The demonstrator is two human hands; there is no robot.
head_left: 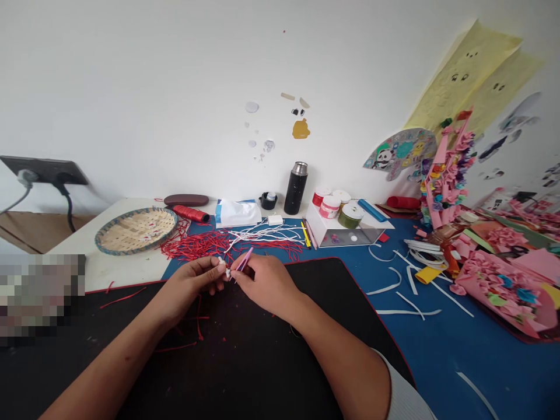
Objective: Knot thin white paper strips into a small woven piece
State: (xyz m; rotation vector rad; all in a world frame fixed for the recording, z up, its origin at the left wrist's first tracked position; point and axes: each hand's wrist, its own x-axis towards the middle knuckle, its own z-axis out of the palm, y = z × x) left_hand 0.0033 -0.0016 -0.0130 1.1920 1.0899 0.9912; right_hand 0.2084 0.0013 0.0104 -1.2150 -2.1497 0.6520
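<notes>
The left hand pinched a small white piece between thumb and fingers, while the right hand was closed on pink tweezers, whose tips reached that piece just beside the left thumb. The piece was too small and too covered for its shape to be told. Both hands were held just over the far edge of a black mat, with the white piece above that edge. A few loose red strands lay on the mat beneath the left hand. Just beyond the mat, a tangle of red strands lay beside a bundle of white strands on a blue surface. Farther beyond the mat's left end stood a woven tray holding red bits, near a red spool. Past the far edge were a tissue pack, a black thermos and paint jars on a plastic box. To the right of the mat lay curled white paper strips, and farther right was a pink paper flower craft, heaped with colored paper pieces.
</notes>
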